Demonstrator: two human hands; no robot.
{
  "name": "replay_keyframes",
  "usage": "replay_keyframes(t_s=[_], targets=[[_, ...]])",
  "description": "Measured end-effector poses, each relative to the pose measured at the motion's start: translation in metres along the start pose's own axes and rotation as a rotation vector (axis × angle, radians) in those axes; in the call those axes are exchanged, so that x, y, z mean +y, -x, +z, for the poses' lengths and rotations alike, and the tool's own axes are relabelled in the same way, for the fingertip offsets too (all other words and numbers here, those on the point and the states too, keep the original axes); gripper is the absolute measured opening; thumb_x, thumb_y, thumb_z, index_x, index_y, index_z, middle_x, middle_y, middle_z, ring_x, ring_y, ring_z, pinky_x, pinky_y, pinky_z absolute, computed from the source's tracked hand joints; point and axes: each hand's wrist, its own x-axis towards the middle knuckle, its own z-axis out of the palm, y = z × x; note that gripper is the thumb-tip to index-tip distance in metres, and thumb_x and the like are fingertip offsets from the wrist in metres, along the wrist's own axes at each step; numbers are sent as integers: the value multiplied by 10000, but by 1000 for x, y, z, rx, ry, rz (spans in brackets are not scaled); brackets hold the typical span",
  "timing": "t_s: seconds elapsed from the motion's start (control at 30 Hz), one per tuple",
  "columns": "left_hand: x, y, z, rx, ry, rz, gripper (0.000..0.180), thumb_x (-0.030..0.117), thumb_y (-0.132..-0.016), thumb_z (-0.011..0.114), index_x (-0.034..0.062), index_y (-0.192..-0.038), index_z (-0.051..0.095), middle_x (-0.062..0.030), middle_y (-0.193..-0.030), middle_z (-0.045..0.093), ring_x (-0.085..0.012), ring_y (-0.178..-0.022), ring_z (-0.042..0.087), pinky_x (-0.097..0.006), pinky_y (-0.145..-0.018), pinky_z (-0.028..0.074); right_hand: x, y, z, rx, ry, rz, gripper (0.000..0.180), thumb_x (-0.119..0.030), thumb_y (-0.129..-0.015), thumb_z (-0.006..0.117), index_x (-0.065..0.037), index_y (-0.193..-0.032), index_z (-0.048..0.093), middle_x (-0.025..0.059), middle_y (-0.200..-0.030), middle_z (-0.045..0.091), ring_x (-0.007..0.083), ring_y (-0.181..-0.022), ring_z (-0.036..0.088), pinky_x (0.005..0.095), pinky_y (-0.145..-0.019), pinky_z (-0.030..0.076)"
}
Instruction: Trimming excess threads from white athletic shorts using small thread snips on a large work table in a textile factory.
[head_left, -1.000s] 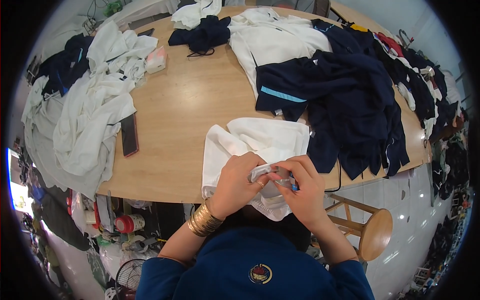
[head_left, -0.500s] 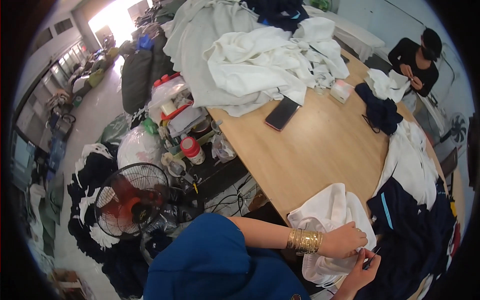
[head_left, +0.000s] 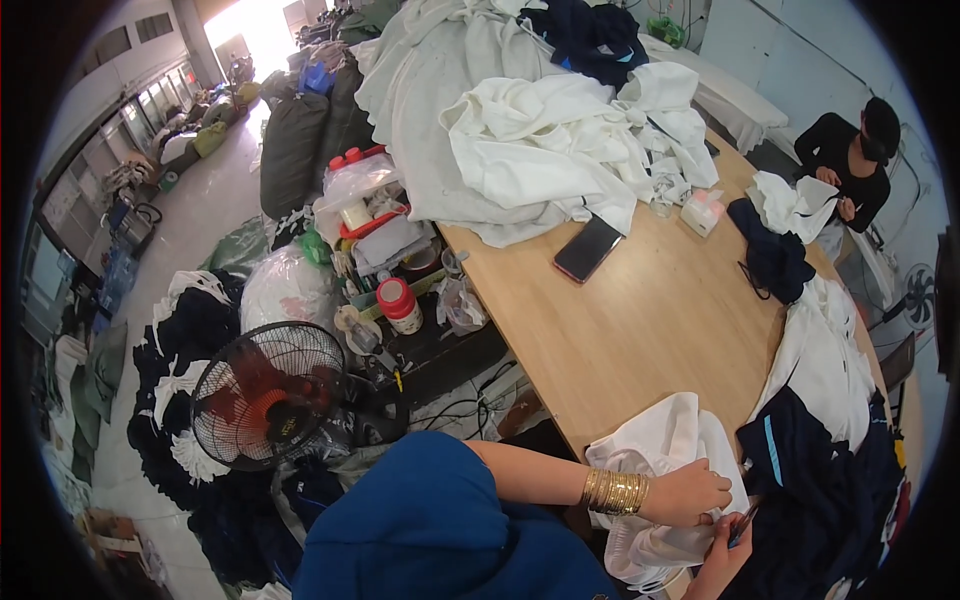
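Observation:
My left hand, below a stack of gold bangles, is closed on the white garment at the table's near edge. Its fingertips pinch the cloth, and part of the garment hangs over the edge with white cords below. Just beside it, my right hand is closed around small dark thread snips, their tips pointing up. The two hands almost touch at the cloth. What exactly lies between the left fingertips is hidden.
On the wooden table lie a phone, a small tissue box and a white fabric pile. Navy garments heap at the right. A standing fan is at the left. Across the table another person handles white cloth.
The whole view has shifted, so the table and its things sit lower and slightly right. Both hands stay at the white garment. Across the table, the other person's hands have moved apart.

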Motion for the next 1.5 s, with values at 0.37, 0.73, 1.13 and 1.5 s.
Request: replay_keyframes(t_s=[0.37,0.73,1.13,1.5], targets=[[-4,-2,10,59,-4,65,219,195,-727,656,84,-871,535,-40,-845,499,-182,-835,537,-337,-759,345,-23,13,6,133,470,18,194,-145,-902,587,41,-868,545,41,-722,550,128,-655,495,263,-610,425],[1,7,17,72,56,109,246,247,-714,681,97,-869,561,-34,-857,500,-183,-861,533,-346,-765,353,16,17,-17,-28,-378,348,99,-109,-896,599,-12,-891,580,-36,-635,395,60,-548,337,220,-477,273],[-3,2,-41,-76,556,-332,222,144,-748,736,-1,-878,630,-97,-818,617,-192,-771,601,-290,-701,468,-33,7,-10,217,-156,15,90,-54,-856,617,-30,-941,634,-52,-753,554,13,-657,420,152,-584,319],[9,0,-33,-149,654,-285,202,105,-748,743,16,-904,650,-42,-824,636,-113,-756,581,-242,-682,455,-28,30,-28,144,205,-159,271,-84,-750,725,-62,-982,587,36,-775,585,144,-632,554,247,-556,424]])
